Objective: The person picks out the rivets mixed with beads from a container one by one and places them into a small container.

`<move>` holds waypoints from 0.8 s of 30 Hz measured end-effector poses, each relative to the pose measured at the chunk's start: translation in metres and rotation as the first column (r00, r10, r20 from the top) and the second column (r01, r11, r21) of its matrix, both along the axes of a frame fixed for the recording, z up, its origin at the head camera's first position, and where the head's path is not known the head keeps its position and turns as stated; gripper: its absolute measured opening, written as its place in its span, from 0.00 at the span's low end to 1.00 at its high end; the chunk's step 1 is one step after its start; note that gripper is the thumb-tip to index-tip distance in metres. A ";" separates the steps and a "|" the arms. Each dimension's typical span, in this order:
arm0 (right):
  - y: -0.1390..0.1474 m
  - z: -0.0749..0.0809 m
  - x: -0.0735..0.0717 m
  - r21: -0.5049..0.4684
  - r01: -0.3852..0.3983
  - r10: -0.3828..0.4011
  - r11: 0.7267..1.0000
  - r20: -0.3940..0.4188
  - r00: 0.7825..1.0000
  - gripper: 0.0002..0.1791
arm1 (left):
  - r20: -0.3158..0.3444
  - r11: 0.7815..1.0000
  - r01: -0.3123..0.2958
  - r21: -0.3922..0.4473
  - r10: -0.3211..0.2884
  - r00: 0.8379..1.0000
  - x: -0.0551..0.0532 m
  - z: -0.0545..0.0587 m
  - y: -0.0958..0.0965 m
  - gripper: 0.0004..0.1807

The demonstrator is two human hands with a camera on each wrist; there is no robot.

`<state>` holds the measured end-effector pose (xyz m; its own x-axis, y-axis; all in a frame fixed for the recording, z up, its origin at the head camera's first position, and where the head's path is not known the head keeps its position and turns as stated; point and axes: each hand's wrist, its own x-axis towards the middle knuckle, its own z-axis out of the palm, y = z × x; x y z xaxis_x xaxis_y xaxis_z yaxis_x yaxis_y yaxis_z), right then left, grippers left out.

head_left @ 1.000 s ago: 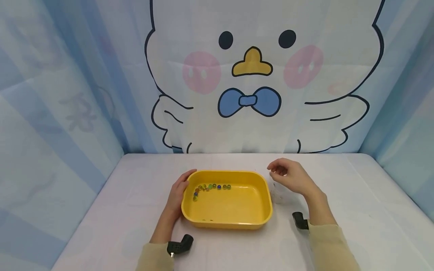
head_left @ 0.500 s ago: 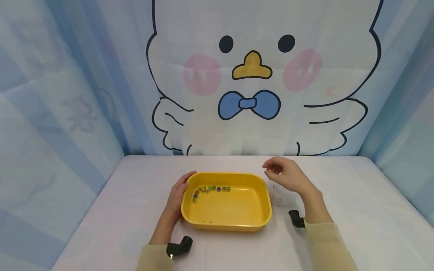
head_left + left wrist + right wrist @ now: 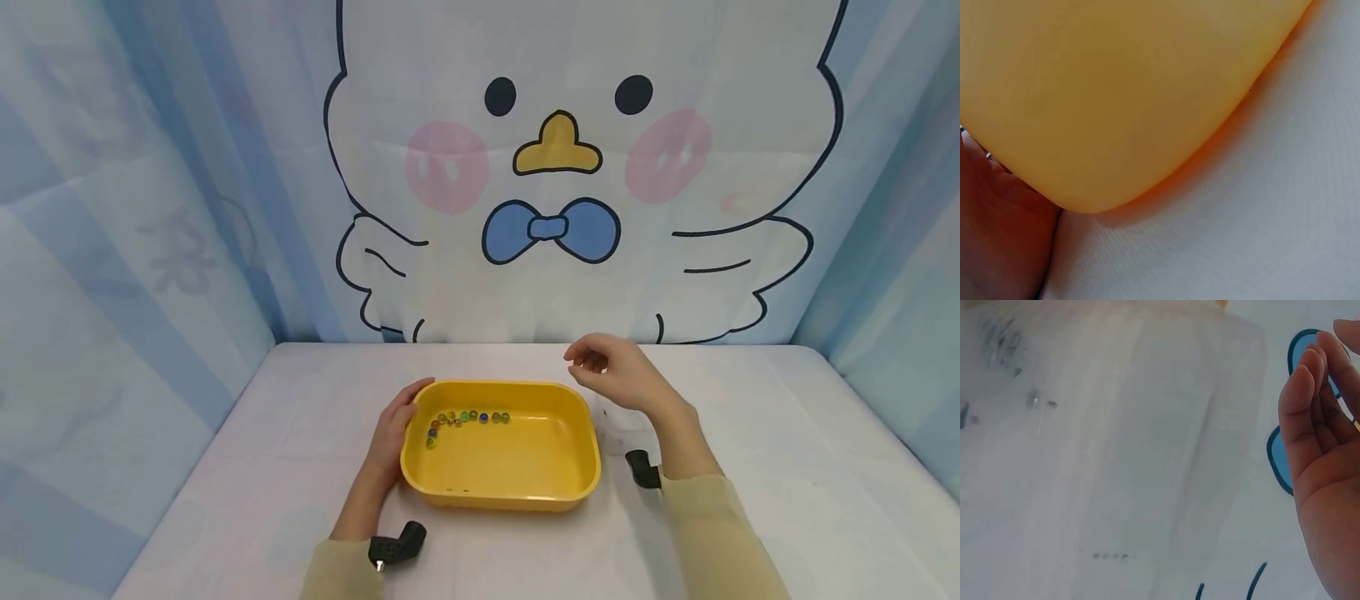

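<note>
In the head view a yellow tray [image 3: 525, 467] lies on the table, with several glass marbles [image 3: 483, 417] strung along its far left inner corner. My left hand [image 3: 387, 437] holds the tray's left end, fingers round the outer corner and thumb at the rim. From the left wrist, the palm [image 3: 1004, 237] is seen against the tray's outer wall [image 3: 1110, 106]. Beyond the tray's far right corner, my right hand [image 3: 618, 371] hangs above the table. Its fingers [image 3: 1300, 419] bend loosely, thumb a little apart, with nothing visible between them.
Just right of the tray stands a clear plastic container [image 3: 622, 433], whose see-through wall [image 3: 1147, 437] fills much of the right wrist view. A white cloth covers the table [image 3: 787, 450]. Behind it hangs a printed curtain [image 3: 551, 292].
My right hand has drifted left and slightly away from me, toward the tray's far right corner. The left hand, tray and marbles keep their places.
</note>
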<state>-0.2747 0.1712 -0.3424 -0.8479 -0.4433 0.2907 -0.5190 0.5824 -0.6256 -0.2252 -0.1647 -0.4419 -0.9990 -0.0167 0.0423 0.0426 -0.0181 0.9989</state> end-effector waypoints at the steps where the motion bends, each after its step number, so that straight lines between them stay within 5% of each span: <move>1: -0.002 0.002 -0.001 0.001 -0.011 0.011 1.000 -0.003 1.000 0.07 | 0.001 1.000 0.001 0.005 -0.001 1.000 0.000 0.000 0.000 0.27; 24: -0.046 0.022 -0.007 0.024 -0.102 0.103 0.994 -0.015 0.995 0.08 | -0.018 1.000 0.011 0.010 -0.011 1.000 0.000 -0.001 0.000 0.27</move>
